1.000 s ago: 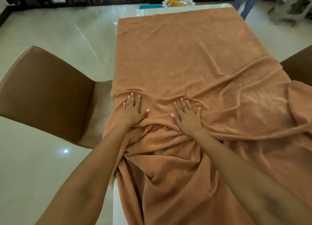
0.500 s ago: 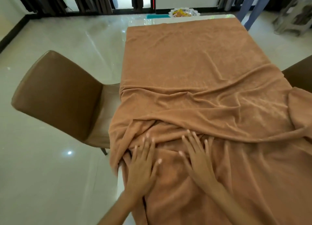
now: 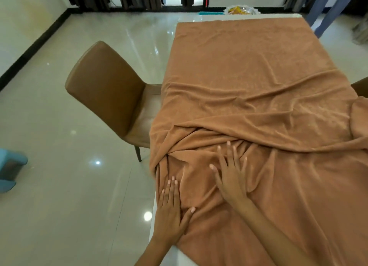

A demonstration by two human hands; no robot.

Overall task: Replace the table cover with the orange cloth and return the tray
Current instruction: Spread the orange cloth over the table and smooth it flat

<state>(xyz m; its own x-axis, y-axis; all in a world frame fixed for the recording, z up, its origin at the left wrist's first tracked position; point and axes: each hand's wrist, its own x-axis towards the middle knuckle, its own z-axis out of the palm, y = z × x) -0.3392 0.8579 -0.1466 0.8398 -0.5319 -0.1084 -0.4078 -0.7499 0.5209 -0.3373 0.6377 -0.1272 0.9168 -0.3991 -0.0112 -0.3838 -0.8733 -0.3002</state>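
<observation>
The orange cloth (image 3: 249,82) covers most of the white table (image 3: 199,17), flat at the far end and bunched in thick folds near me. My left hand (image 3: 171,210) lies flat with straight fingers on the cloth at the table's near left edge. My right hand (image 3: 231,174) presses flat on the cloth just to the right, fingers spread toward the fold. A tray (image 3: 240,10) with yellow contents sits beyond the far end of the table, partly cut off by its edge.
A brown chair (image 3: 107,90) stands tucked at the table's left side; another brown chair (image 3: 361,88) shows at the right edge. A blue stool (image 3: 12,166) stands on the glossy floor at far left. Dark curtains line the far wall.
Both hands slid back toward me over the cloth, dragging it along; the left hand now lies at the near left table edge. The view pulled back and turned left.
</observation>
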